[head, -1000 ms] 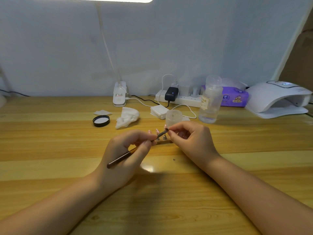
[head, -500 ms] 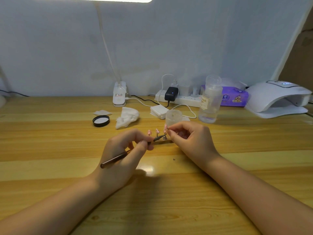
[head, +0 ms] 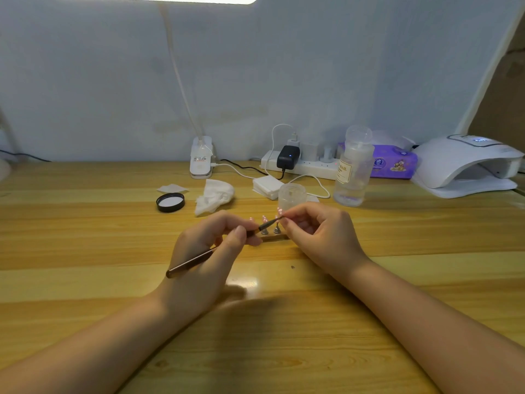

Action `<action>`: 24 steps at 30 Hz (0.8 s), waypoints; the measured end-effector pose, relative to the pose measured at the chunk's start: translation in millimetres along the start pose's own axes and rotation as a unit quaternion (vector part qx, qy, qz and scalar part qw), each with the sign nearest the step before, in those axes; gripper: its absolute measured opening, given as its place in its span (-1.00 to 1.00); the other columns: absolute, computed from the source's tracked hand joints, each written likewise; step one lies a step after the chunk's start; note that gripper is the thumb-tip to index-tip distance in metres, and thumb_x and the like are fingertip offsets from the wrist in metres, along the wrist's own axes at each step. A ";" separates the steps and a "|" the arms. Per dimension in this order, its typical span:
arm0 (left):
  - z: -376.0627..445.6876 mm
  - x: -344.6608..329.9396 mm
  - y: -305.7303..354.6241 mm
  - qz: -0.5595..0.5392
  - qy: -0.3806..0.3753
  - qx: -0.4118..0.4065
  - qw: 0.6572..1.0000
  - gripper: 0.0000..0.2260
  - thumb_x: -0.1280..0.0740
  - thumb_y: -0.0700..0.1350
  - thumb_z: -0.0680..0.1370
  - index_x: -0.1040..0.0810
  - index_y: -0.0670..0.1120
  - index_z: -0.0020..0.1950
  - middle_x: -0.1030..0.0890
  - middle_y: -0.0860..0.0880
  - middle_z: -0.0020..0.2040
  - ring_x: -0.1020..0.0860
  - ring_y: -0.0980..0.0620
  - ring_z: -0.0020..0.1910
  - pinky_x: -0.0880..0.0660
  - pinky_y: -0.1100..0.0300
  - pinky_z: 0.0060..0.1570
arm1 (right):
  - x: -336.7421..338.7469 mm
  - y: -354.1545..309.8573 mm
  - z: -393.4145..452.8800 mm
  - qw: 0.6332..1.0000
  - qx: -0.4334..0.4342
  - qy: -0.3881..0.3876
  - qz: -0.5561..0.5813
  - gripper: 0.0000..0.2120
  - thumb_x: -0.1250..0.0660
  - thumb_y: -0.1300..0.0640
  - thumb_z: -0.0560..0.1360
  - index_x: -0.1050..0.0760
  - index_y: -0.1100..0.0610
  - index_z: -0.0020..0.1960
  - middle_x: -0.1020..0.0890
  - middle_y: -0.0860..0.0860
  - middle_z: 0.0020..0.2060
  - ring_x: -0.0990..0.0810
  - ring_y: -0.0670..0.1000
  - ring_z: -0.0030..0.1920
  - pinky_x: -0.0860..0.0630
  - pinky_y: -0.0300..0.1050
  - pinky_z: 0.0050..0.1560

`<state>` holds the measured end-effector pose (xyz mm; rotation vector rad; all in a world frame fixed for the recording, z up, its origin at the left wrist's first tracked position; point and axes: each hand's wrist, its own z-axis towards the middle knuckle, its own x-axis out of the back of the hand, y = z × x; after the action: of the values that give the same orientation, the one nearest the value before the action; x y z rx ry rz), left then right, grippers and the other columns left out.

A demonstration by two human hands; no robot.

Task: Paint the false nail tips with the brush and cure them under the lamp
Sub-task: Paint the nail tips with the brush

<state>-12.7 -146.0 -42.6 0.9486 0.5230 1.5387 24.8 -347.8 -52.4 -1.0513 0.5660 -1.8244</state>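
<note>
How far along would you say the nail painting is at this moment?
Done: the jar is open, its lid set aside, and the tips on the stand look pink. In hand: the left hand holds the brush to the rightmost tip, which the right hand steadies. Left: curing; the lamp sits unused at far right.

A single head-worn wide-angle view looked forward and down across the wooden table (head: 85,223), close above both forearms, apparently facing the pale backdrop (head: 284,81).
</note>
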 end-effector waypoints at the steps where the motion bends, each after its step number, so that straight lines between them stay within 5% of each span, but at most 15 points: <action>1: 0.1 -0.6 0.0 -0.003 0.004 0.002 1.000 -0.75 -0.22 0.08 0.49 -0.62 -0.01 -0.03 -0.71 0.05 -0.15 -0.65 0.05 -0.09 -0.51 -0.07 -0.05 | -0.2 -0.1 0.1 1.000 0.000 -0.002 0.003 -0.90 -0.44 0.22 0.46 -0.65 0.10 -0.04 -0.68 -0.04 -0.25 -0.64 -0.07 -0.23 -0.62 -0.13 -0.17; 6: 1.8 0.1 -2.7 -0.008 -0.019 0.052 0.998 -0.72 -0.21 0.22 0.47 -0.59 0.12 0.01 -0.68 0.17 -0.02 -0.63 0.16 -0.01 -0.51 0.26 -0.01 | 0.0 -0.9 -0.9 1.000 0.005 -0.009 0.015 -0.90 -0.44 0.23 0.45 -0.66 0.12 -0.04 -0.68 -0.04 -0.25 -0.63 -0.10 -0.24 -0.60 -0.19 -0.20; 14: 1.5 -0.7 -2.3 0.009 0.007 0.016 1.000 -0.82 -0.29 -0.04 0.55 -0.62 0.00 0.10 -0.70 0.05 -0.04 -0.64 0.04 0.01 -0.57 -0.07 0.00 | -0.3 -1.6 -1.0 1.000 0.008 0.000 0.021 -0.89 -0.45 0.27 0.44 -0.68 0.14 -0.05 -0.69 -0.01 -0.24 -0.63 -0.04 -0.23 -0.61 -0.05 -0.18; 24: 0.2 0.3 -1.8 0.016 0.020 -0.014 1.000 -0.77 -0.25 0.04 0.51 -0.63 -0.02 0.02 -0.70 0.05 -0.11 -0.64 0.00 -0.05 -0.51 -0.17 -0.03 | -0.2 -1.2 -1.0 1.000 0.012 0.003 0.008 -0.90 -0.45 0.26 0.44 -0.67 0.12 -0.07 -0.68 -0.03 -0.26 -0.63 -0.05 -0.25 -0.60 -0.08 -0.18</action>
<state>-11.5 -145.3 -43.8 0.9099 0.5150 1.5915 23.4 -347.1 -52.1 -1.0217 0.5528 -1.8162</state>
